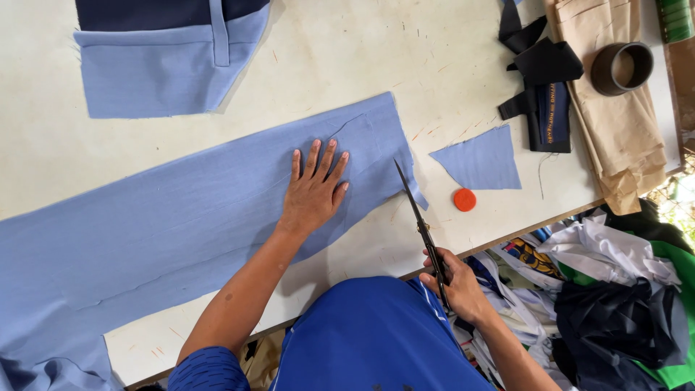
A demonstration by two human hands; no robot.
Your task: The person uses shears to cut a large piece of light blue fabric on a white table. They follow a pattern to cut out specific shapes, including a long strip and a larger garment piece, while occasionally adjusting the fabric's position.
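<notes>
- Head view: a long strip of light blue woven cloth [181, 224] lies flat across the pale worktop [347, 65], running from the lower left of the frame up to the centre.
- The left hand [313, 190] rests palm-down on the cloth near its right end, fingers spread wide.
- The right hand [457, 286], at lower centre-right, is closed around the handles of long black scissors [420, 224]; the blades point up-left, their tip at the cloth's right edge.
- A small triangular light blue offcut [481, 161] lies right of the strip, apart from it, with a round orange disc [465, 199] just below.
- In the upper right of the frame sit black fabric pieces [543, 69], folded brown paper [622, 130] and a brown tape roll [621, 68].
</notes>
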